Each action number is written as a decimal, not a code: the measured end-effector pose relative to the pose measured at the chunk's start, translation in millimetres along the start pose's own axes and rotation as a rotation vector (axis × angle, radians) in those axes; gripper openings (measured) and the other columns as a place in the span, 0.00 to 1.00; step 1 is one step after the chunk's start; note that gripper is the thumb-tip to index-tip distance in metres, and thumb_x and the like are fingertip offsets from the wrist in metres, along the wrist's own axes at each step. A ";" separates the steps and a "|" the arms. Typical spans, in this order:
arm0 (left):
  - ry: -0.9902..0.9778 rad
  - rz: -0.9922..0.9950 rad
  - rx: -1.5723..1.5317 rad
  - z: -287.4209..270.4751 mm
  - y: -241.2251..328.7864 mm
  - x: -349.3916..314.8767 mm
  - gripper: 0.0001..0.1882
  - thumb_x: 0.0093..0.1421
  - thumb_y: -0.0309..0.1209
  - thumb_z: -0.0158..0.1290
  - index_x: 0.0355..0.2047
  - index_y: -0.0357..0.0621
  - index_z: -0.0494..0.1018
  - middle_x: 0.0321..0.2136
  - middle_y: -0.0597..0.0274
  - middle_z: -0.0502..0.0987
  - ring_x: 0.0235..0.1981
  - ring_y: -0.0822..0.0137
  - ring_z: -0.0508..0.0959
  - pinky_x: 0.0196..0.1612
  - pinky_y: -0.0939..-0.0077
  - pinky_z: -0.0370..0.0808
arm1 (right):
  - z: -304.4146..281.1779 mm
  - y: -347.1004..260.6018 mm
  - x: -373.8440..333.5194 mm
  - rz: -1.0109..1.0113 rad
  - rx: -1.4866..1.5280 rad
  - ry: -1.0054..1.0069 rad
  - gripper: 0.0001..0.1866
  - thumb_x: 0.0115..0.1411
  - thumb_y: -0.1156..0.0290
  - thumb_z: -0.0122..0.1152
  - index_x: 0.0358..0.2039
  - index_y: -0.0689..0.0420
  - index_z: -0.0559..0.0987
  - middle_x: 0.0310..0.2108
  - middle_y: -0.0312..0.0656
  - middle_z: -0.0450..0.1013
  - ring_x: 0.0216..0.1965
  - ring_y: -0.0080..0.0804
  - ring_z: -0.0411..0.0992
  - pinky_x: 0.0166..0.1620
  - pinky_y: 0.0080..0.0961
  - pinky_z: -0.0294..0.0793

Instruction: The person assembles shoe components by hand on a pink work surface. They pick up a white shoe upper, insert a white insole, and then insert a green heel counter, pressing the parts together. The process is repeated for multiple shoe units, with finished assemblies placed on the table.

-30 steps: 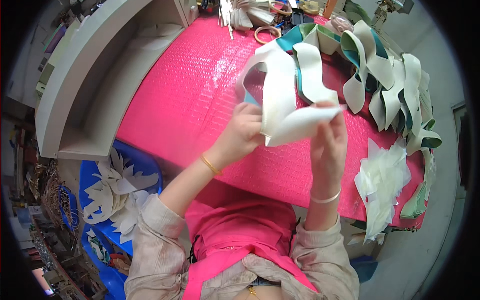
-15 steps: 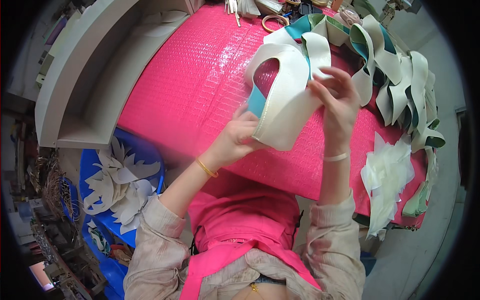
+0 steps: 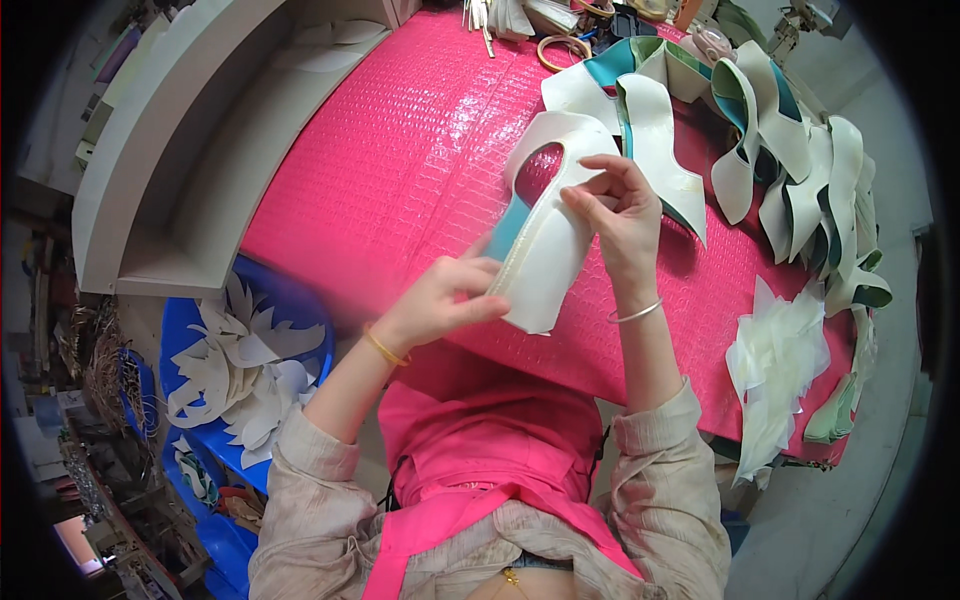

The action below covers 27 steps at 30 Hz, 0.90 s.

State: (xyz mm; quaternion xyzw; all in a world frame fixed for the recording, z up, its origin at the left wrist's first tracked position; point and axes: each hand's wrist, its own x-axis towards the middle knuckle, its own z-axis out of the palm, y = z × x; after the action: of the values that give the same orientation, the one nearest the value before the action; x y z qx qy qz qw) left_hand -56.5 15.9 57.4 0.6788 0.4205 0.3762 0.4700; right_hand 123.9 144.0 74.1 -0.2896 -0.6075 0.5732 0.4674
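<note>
A white shoe upper (image 3: 555,265) with teal lining and a stitched edge is between my hands, tilted over the pink table. My left hand (image 3: 450,300) is closed on its lower left edge, thumb on the white face, other fingers partly behind. My right hand (image 3: 622,215) pinches the upper's right side between thumb and fingers, near the oval opening. Just beyond my right hand lies another white upper (image 3: 662,150), with more white uppers (image 3: 790,120) lined in teal and green heaped along the far right edge.
The pink table (image 3: 380,170) has a grey open-fronted shelf (image 3: 190,180) on its left. A blue basin (image 3: 320,350) of white cut pieces (image 3: 245,360) stands at lower left. Translucent white sheets (image 3: 775,370) lie at the right edge. A tape roll (image 3: 563,52) sits at the back.
The upper has come nearer to me and turned, showing a narrower side. My right hand has moved left along with it and nearer to my left hand, which has shifted slightly left and down.
</note>
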 end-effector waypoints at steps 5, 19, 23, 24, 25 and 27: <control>0.167 -0.275 -0.621 14.5 30.3 44.0 0.38 0.50 0.25 0.56 0.59 0.39 0.50 0.47 0.56 0.68 0.45 0.69 0.70 0.48 0.76 0.67 | 7.2 -4.4 -15.9 -0.069 -0.080 -0.035 0.15 0.46 0.80 0.64 0.37 0.61 0.73 0.21 0.35 0.72 0.23 0.17 0.70 0.26 0.12 0.69; 0.329 -0.431 -0.239 61.0 9.3 10.3 0.21 0.52 0.25 0.56 0.47 0.32 0.67 0.37 0.60 0.75 0.37 0.74 0.74 0.41 0.80 0.71 | -15.6 -7.4 -18.3 0.072 0.105 0.083 0.12 0.53 0.71 0.61 0.37 0.64 0.76 0.29 0.36 0.73 0.29 0.19 0.70 0.33 0.16 0.70; 0.554 -0.303 -0.017 59.6 22.8 0.9 0.13 0.53 0.25 0.55 0.38 0.30 0.72 0.29 0.60 0.78 0.30 0.75 0.76 0.36 0.81 0.72 | -0.7 -11.9 0.7 -0.007 0.049 0.217 0.13 0.52 0.67 0.63 0.32 0.65 0.77 0.27 0.34 0.73 0.27 0.18 0.69 0.31 0.14 0.67; 0.521 -0.240 -0.053 60.7 24.6 -0.1 0.13 0.54 0.25 0.55 0.39 0.30 0.72 0.30 0.60 0.78 0.31 0.74 0.76 0.37 0.81 0.72 | -1.1 -10.3 7.6 -0.009 0.007 0.222 0.15 0.52 0.64 0.63 0.30 0.65 0.77 0.24 0.34 0.72 0.24 0.18 0.69 0.27 0.14 0.66; 0.487 -0.177 -0.089 61.9 25.9 -1.1 0.13 0.54 0.26 0.54 0.39 0.30 0.72 0.31 0.61 0.78 0.32 0.74 0.76 0.38 0.81 0.72 | -0.2 -12.8 13.1 0.032 0.024 0.234 0.16 0.52 0.62 0.63 0.29 0.64 0.77 0.23 0.34 0.72 0.22 0.18 0.68 0.26 0.14 0.66; 0.410 -0.133 -0.296 60.4 24.8 -2.6 0.14 0.56 0.26 0.52 0.41 0.29 0.71 0.33 0.61 0.77 0.34 0.73 0.75 0.40 0.81 0.71 | 4.5 -19.3 23.4 0.111 0.072 0.261 0.17 0.52 0.59 0.62 0.26 0.64 0.77 0.20 0.34 0.71 0.19 0.18 0.67 0.22 0.15 0.65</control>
State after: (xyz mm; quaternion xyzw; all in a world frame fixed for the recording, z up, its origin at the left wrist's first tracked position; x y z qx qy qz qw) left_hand 2.7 -11.0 64.2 0.4832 0.4910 0.5317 0.4928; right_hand 114.1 159.4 98.7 -0.3777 -0.5036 0.5773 0.5200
